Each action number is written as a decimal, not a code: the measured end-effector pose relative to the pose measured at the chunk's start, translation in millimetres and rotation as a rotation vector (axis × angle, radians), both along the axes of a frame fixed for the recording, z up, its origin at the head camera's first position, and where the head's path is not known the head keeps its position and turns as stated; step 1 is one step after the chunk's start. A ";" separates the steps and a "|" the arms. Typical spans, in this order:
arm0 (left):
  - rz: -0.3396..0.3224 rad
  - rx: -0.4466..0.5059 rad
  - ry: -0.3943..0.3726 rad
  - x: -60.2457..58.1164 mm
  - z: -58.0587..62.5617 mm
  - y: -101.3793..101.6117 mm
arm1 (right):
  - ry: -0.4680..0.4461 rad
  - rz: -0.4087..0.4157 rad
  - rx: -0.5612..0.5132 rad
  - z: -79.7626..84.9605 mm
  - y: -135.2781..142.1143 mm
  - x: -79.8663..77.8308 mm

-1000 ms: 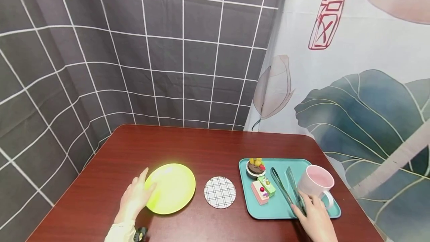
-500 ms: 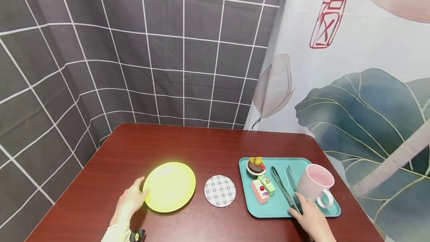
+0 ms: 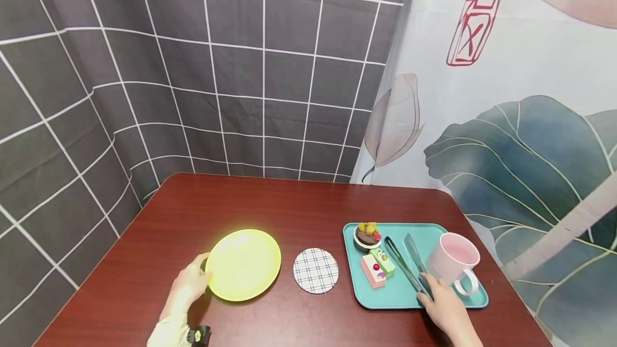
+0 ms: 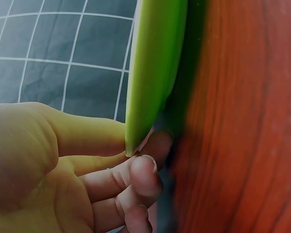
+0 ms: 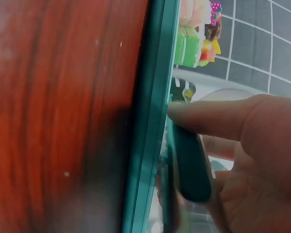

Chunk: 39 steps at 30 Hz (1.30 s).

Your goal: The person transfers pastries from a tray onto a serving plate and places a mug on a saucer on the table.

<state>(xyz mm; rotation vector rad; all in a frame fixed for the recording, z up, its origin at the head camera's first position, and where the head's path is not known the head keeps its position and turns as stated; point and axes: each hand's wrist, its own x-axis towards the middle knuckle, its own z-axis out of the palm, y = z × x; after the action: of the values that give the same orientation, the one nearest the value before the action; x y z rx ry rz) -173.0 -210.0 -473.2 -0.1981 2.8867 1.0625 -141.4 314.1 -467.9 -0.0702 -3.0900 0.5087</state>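
From where I stand, the right hand [image 3: 445,307] has its thumb and fingers clamped on the handle end of the metal tongs [image 3: 404,264], at the near edge of the teal tray [image 3: 395,299], which lies toward the right edge of the counter [image 3: 289,208]. The tongs' long axis runs from those fingers toward the tray's far edge, slanting left, tips spread apart. Ahead and left of the fingers, toward the tray's far-left corner, sit a chocolate cup cake [image 3: 367,237], a green cake [image 3: 383,263] and a pink cake [image 3: 373,271]; the right hand is much the nearer to them. The pink mug [image 3: 450,256] stands just beside it, at the tray's right end. Over toward the counter's left edge, the left hand [image 3: 189,284] pinches the yellow plate [image 3: 243,265] by its left rim, thumb above and fingers beneath; a checked coaster [image 3: 315,271] lies between plate and tray.
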 end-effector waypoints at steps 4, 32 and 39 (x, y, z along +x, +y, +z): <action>0.002 0.019 -0.004 1.2 -0.5 1.1 | 0.090 0.001 -0.015 2.1 -1.6 6.3; -0.001 0.038 -0.021 2.3 -2.4 -1.1 | -0.170 -0.037 0.010 46.3 -1.2 70.8; -0.004 0.052 -0.011 3.2 -3.0 -1.6 | -0.171 0.005 -0.017 30.1 -3.3 73.2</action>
<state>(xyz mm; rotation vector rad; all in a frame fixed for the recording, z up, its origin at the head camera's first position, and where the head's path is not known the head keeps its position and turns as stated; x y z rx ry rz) -169.9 -211.6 -476.2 -0.1949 2.8445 1.1303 -68.2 310.8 -437.8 -0.1113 -3.2534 0.5576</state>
